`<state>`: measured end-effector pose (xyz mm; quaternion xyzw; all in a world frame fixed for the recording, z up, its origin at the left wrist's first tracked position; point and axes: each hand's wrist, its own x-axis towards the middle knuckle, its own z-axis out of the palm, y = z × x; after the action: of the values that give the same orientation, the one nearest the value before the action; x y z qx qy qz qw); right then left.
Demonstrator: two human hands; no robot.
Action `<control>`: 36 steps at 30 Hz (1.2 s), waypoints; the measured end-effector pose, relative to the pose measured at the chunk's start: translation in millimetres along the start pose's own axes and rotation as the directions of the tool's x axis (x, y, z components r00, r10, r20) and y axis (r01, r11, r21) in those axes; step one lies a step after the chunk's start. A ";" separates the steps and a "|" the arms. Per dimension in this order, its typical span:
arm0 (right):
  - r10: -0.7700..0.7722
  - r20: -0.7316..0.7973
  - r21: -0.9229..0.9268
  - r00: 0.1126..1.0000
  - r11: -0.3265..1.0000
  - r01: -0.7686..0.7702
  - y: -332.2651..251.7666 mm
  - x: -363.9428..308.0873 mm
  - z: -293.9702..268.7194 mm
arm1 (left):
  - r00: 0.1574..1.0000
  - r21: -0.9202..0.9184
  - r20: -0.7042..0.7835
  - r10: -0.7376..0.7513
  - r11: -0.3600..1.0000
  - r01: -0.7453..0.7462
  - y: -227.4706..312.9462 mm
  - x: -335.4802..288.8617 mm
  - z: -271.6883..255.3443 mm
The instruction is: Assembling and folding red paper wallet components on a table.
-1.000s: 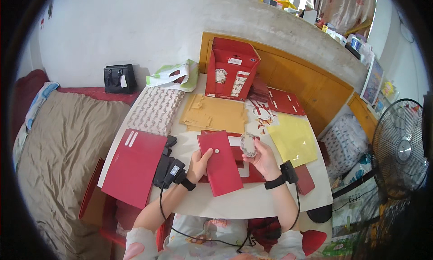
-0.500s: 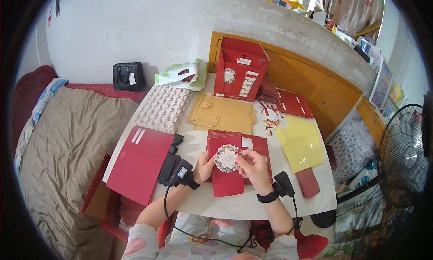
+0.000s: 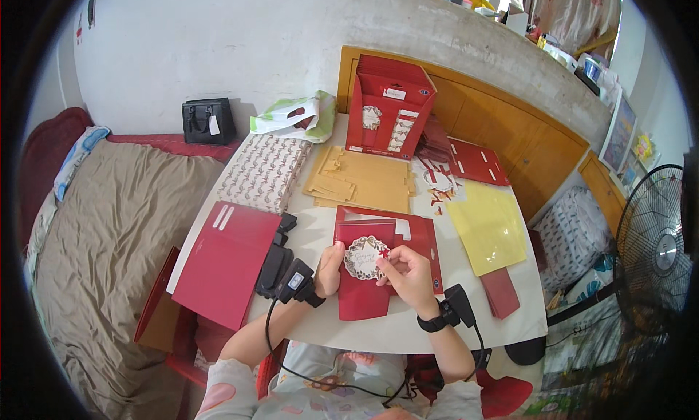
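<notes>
My left hand [image 3: 330,271] is closed on the left edge of a red cardboard piece [image 3: 364,303], tall and folded, held above the table's near part. A round white tag with a scalloped wreath border and a small red bow [image 3: 362,257] lies against its front face. The fingers of my right hand [image 3: 411,278] pinch this tag at its right edge. Behind both lies a larger flat red cardboard sheet [image 3: 421,249] with a white cut-out. Whether the tag is stuck to the red piece I cannot tell.
On the white table [image 3: 349,334] are a red display box [image 3: 375,140], tan card sheets [image 3: 371,176], a patterned stack [image 3: 258,172], a yellow sheet [image 3: 484,223] and a large red sheet [image 3: 226,263]. Small decorated pieces [image 3: 439,183] lie at the right. A fan [image 3: 659,245] stands beyond.
The red piece and the tag have shifted slightly left and the piece's top edge sits lower, showing more of the sheet behind. Both hands keep their hold.
</notes>
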<state>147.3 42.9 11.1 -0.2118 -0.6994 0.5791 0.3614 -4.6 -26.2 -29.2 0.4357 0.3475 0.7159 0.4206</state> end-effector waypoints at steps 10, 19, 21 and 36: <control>-0.096 -0.066 -0.079 0.993 0.993 0.091 5.2 -1.2 5.4 | 0.999 0.021 -0.045 0.010 1.000 -0.009 -1.1 0.1 0.8; -0.121 -0.100 -0.169 0.988 0.980 0.103 5.0 -1.2 7.8 | 0.999 0.202 -0.036 0.028 0.979 -0.020 -1.8 -1.8 -2.8; -0.134 -0.123 -0.218 0.983 0.970 0.105 5.6 -1.3 7.2 | 0.999 0.374 0.002 0.049 0.926 -0.046 2.9 -0.2 0.1; -0.202 0.146 -0.307 0.969 0.922 0.238 21.3 -0.8 -1.5 | 0.988 -0.052 -0.074 -0.135 0.990 0.131 16.0 5.5 2.1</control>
<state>146.3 48.5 -9.5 -0.1554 -0.8228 0.4238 0.3452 -8.9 -27.5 -12.8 0.3736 0.3748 0.7106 0.4636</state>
